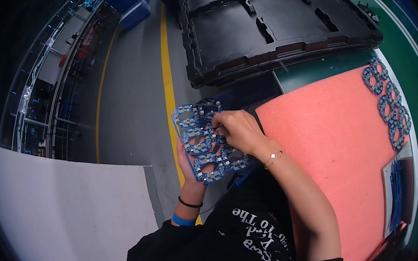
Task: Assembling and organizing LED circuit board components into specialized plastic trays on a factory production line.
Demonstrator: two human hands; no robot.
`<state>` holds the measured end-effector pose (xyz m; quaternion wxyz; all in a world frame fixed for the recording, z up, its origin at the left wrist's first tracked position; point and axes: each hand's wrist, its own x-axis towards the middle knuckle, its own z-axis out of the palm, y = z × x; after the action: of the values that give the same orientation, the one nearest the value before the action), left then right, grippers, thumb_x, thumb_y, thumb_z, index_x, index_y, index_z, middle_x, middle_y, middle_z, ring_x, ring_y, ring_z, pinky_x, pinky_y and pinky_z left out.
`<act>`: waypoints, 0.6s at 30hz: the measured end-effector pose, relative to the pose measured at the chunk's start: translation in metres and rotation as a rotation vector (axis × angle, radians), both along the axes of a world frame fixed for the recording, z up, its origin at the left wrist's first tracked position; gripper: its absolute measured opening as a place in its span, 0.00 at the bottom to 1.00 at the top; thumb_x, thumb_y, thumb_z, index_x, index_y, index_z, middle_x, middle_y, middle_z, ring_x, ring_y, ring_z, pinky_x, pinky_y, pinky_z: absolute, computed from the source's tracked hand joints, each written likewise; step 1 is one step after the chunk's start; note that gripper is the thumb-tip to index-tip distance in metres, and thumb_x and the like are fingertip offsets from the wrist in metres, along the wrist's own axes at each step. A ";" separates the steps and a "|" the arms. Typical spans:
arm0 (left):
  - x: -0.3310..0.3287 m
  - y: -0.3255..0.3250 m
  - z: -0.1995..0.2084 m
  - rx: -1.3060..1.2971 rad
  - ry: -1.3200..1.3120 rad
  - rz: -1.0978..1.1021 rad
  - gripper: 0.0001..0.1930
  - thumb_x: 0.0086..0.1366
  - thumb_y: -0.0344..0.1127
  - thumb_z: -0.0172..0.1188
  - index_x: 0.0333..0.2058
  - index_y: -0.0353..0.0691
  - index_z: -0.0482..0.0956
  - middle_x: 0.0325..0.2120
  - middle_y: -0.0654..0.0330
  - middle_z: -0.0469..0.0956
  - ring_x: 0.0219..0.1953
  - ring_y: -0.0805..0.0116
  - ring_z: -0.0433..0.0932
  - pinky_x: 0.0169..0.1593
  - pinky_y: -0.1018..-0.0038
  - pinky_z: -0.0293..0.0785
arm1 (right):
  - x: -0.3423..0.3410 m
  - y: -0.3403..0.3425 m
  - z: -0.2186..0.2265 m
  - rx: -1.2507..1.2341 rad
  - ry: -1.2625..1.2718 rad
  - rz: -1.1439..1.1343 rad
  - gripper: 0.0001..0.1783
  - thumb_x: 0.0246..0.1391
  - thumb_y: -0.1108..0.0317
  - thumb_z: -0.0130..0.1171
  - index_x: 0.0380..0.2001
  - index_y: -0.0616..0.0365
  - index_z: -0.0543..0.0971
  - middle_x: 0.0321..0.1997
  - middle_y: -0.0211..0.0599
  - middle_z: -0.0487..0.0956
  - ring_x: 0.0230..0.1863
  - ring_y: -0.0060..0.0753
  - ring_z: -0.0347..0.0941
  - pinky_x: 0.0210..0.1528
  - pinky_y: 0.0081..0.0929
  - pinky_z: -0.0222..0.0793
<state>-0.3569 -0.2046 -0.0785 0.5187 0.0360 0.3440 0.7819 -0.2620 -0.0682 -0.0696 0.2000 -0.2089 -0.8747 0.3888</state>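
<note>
A blue circuit board panel (200, 152), made of several joined ring-shaped boards with small pale components, is held tilted in front of my body. My left hand (188, 170) supports it from below and along its left side, with the fingers mostly hidden behind it. Over the panel's right side, my right hand (239, 128) is closed, thumb and fingertips pinched together against one of the rings. Whatever lies between those fingertips is hidden. A second group of ring-shaped circuit boards (384, 100) lies at the far right edge of the pink mat (318, 130).
Large black plastic trays (227, 40) are stacked beyond the mat. At the right edge sits a pale holder (389, 196) with blue pieces. A white surface (74, 193) fills the lower left. Blue bins (135, 14) stand on the grey floor past a yellow line (165, 67).
</note>
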 end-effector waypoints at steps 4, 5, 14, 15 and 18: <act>-0.006 -0.003 -0.011 0.059 0.009 -0.053 0.31 0.64 0.60 0.33 0.51 0.41 0.65 0.47 0.58 0.70 0.47 0.62 0.70 0.51 0.63 0.65 | -0.001 -0.004 -0.004 0.077 0.104 0.099 0.06 0.38 0.75 0.60 0.25 0.58 0.76 0.30 0.37 0.75 0.33 0.43 0.73 0.35 0.34 0.68; -0.008 -0.005 -0.014 0.141 0.028 -0.119 0.31 0.64 0.60 0.33 0.51 0.41 0.65 0.47 0.58 0.70 0.47 0.62 0.70 0.50 0.64 0.65 | -0.001 -0.005 -0.003 0.069 0.072 0.127 0.06 0.39 0.74 0.61 0.26 0.58 0.76 0.31 0.37 0.75 0.33 0.42 0.73 0.35 0.33 0.68; -0.004 -0.002 -0.014 0.048 0.014 -0.045 0.30 0.64 0.59 0.34 0.52 0.41 0.64 0.48 0.57 0.69 0.48 0.61 0.69 0.51 0.61 0.65 | -0.002 -0.002 0.001 -0.055 -0.016 0.049 0.04 0.39 0.77 0.58 0.24 0.61 0.77 0.27 0.39 0.76 0.34 0.43 0.74 0.36 0.33 0.69; -0.003 -0.002 -0.013 0.048 0.014 -0.046 0.30 0.64 0.59 0.34 0.52 0.41 0.64 0.48 0.57 0.69 0.48 0.61 0.69 0.51 0.61 0.65 | -0.002 -0.001 0.002 -0.056 -0.016 0.048 0.04 0.39 0.77 0.58 0.24 0.61 0.77 0.27 0.39 0.76 0.34 0.43 0.74 0.36 0.33 0.69; 0.000 -0.001 -0.006 0.009 -0.008 -0.003 0.30 0.64 0.59 0.35 0.53 0.41 0.63 0.50 0.56 0.67 0.50 0.59 0.68 0.53 0.58 0.62 | -0.003 0.001 0.003 -0.118 0.126 -0.047 0.06 0.39 0.79 0.57 0.26 0.61 0.77 0.29 0.41 0.76 0.35 0.45 0.73 0.37 0.35 0.69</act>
<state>-0.3566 -0.2053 -0.0842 0.5212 0.0359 0.3385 0.7826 -0.2654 -0.0673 -0.0667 0.2510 -0.2162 -0.8308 0.4473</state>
